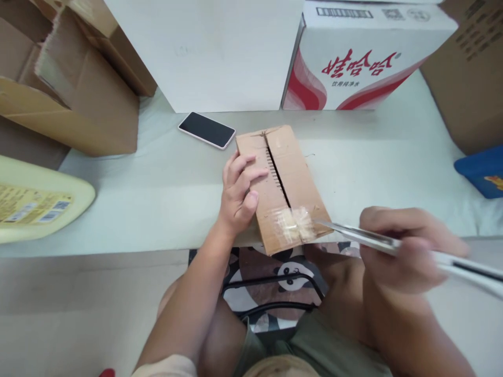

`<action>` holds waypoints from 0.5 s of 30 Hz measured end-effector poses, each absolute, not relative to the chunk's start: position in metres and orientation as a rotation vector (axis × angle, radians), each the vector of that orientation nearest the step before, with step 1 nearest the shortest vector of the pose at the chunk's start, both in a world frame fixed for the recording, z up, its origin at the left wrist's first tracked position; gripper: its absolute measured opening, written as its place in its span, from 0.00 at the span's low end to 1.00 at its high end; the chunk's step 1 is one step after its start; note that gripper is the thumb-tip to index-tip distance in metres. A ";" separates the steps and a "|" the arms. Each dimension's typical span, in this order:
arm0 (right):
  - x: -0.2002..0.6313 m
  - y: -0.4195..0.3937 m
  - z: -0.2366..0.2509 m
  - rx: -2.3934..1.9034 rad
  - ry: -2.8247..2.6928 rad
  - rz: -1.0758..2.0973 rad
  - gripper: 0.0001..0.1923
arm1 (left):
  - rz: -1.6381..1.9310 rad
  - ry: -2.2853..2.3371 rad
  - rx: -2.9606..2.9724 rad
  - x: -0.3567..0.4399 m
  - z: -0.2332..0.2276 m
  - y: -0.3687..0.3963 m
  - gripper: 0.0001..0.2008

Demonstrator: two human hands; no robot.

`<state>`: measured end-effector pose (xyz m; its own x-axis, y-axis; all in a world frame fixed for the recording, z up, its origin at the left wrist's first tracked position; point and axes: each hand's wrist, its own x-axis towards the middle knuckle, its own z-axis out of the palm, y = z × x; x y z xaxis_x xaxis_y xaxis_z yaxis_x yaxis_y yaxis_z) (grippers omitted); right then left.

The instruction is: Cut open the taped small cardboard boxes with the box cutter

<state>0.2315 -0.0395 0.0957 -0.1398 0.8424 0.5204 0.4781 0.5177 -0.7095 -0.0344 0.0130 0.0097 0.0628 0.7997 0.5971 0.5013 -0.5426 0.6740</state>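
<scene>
The small cardboard box (283, 187) lies flat on the bench (157, 193), at its near edge, and its long axis runs from near-right to far-left, away from me. It is brown, with a dark open slit along the top seam and a crumpled patch of clear tape at the near end. My left hand (239, 192) rests open on its left side and presses it down. My right hand (408, 248) is closed around a knife (377, 240) (blurred), whose tip points left at the tape.
</scene>
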 end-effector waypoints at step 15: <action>0.201 -0.031 0.112 -0.930 -2.175 0.414 0.09 | 1.542 1.383 2.076 -0.027 0.006 0.014 0.27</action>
<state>0.2013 -0.0311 0.1118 -0.4779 0.7261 0.4944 0.4937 0.6875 -0.5325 -0.0272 0.0139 0.0065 0.0131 0.7694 0.6387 0.5517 -0.5383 0.6371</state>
